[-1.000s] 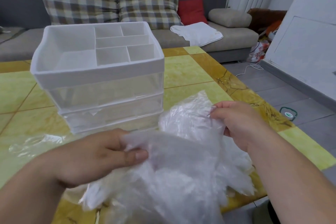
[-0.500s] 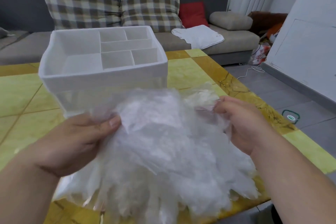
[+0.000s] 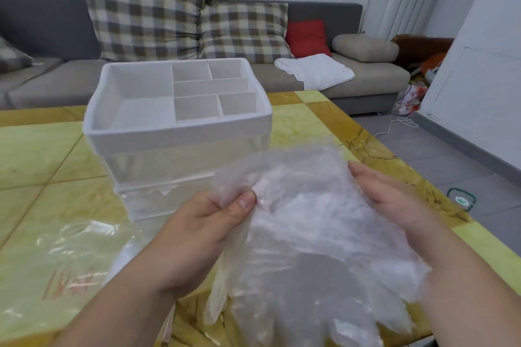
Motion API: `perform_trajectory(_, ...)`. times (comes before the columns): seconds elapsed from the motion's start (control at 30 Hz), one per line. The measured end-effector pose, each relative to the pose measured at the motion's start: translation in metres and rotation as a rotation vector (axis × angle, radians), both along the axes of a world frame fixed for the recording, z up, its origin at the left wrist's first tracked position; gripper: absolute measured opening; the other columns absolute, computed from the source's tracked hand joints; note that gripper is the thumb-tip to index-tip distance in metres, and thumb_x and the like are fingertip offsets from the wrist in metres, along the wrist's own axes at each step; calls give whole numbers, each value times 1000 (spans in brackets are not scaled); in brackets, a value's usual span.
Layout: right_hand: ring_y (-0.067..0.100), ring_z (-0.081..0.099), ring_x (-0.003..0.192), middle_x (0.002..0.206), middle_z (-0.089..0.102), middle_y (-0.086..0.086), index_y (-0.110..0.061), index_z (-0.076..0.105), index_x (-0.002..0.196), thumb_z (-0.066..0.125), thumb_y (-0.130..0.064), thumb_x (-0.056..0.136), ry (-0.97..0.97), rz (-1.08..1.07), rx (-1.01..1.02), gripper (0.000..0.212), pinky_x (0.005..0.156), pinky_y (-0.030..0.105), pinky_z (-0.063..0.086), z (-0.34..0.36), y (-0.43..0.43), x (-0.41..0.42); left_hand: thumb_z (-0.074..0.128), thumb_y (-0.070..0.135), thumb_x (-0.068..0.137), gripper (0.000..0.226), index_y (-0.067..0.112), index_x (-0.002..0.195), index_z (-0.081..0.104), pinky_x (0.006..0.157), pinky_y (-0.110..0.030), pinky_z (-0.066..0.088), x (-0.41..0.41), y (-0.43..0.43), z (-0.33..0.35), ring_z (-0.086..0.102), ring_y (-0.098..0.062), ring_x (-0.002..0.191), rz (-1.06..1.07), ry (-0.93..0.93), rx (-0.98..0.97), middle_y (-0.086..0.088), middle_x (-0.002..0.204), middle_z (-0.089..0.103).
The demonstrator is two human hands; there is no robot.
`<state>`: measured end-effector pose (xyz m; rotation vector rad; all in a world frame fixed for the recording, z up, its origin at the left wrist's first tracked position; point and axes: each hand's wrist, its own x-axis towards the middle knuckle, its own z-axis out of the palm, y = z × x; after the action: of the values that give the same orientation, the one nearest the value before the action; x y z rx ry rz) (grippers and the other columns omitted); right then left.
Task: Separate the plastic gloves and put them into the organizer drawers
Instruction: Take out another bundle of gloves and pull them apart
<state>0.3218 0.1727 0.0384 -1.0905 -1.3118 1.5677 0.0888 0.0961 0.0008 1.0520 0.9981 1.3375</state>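
**As two hands pinch the glove bundle, its tips hang toward the lower edge**

Where the left hand meets the plastic, its fingers are curled, thumb pressed on top, pinching the upper left corner of the plastic gloves. The right hand grips the bundle's right edge, with its fingers tucked behind the film and only partly visible.

The bundle sits in the centre and lower right of the frame, held up in front of the organizer. Its long axis runs from the cuffs at the upper end down to the glove tips at the lower edge.

The organizer stands on a yellow tiled table, its clear drawers facing the camera under a white divided tray. A flat clear bag lies on the table at lower left.

Across the top of the frame runs a grey sofa with plaid cushions, a red cushion and a white cloth. Grey floor fills the right.

Half a second ago the bundle was spread wider and hid the drawers. Now it hangs flatter, the left hand has come closer to the right, and the drawer fronts show.
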Motion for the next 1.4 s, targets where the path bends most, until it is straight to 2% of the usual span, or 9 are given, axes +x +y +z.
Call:
perform_trajectory(0.1, 15, 68, 56, 71, 73, 14, -1, 70, 83, 72, 1, 82, -68, 81, -15, 4, 54, 19, 53, 0, 2, -3, 65, 31, 90, 31, 2, 83, 73, 73, -32, 47, 7, 0, 4, 63, -24, 82, 62, 72, 53, -12, 83, 69)
perform_trajectory(0.17, 28, 65, 73, 93, 66, 37, 2, 68, 93, 76, 1, 77, -141, 120, 80, 18, 68, 42, 55, -7, 3, -2, 64, 27, 94, 27, 17, 73, 77, 64, -16, 45, 11, -4, 11, 64, -4, 69, 102, 250, 134, 6, 70, 69)
perform_trajectory(0.27, 43, 69, 95, 109, 66, 33, -12, 75, 103, 74, 8, 75, -167, 242, 240, 35, 84, 59, 55, -4, 2, 2, 55, 31, 100, 30, 25, 79, 75, 71, -8, 44, 12, -7, 20, 67, 2, 82, 94, 532, 308, 10, 86, 71)
perform_trajectory(0.57, 26, 73, 95, 104, 76, 14, -5, 76, 105, 81, -16, 64, -82, 310, 258, 42, 76, 28, 57, 2, 0, 5, 51, 11, 95, 28, 23, 80, 72, 79, -11, 42, 12, -6, 16, 62, -9, 102, 185, 909, 511, 18, 100, 63)
perform_trajectory(0.7, 20, 74, 90, 96, 78, 10, -6, 76, 98, 85, -3, 66, -156, 182, 257, 34, 78, 25, 55, -3, 1, 0, 51, 23, 98, 28, 30, 80, 72, 81, -7, 40, 14, -7, 17, 63, -9, 105, 155, 823, 449, 15, 100, 64)
perform_trajectory(0.9, 14, 67, 68, 78, 74, 8, -11, 80, 74, 73, -27, 67, -110, 132, 94, 19, 63, 21, 52, -1, 0, -2, 58, 33, 97, 25, 29, 83, 78, 78, -11, 43, 14, -7, 18, 66, -4, 90, 108, 520, 227, 4, 93, 69)
perform_trajectory(1.1, 24, 72, 81, 100, 75, 22, 4, 74, 98, 64, -14, 87, 37, 53, -51, 23, 69, 27, 60, -3, 2, -1, 59, 33, 84, 25, 19, 84, 80, 79, -33, 47, 10, -6, 13, 70, -13, 84, 86, 290, 115, 2, 88, 75)
perform_trajectory(1.27, 17, 73, 70, 84, 78, 8, -20, 82, 74, 55, -10, 98, -48, 112, -9, 38, 63, 29, 60, -4, -1, -2, 62, 31, 81, 26, 15, 87, 81, 68, -31, 51, 9, -5, 9, 67, -23, 75, 83, 165, 25, -9, 81, 73)
perform_trajectory(1.4, 6, 73, 69, 78, 78, -3, -25, 81, 66, 54, -11, 98, -44, 81, 43, 44, 64, 21, 58, -5, -2, -5, 62, 29, 81, 25, 12, 86, 79, 80, -40, 48, 10, -3, 6, 67, -29, 84, 133, 94, -41, -13, 87, 73)
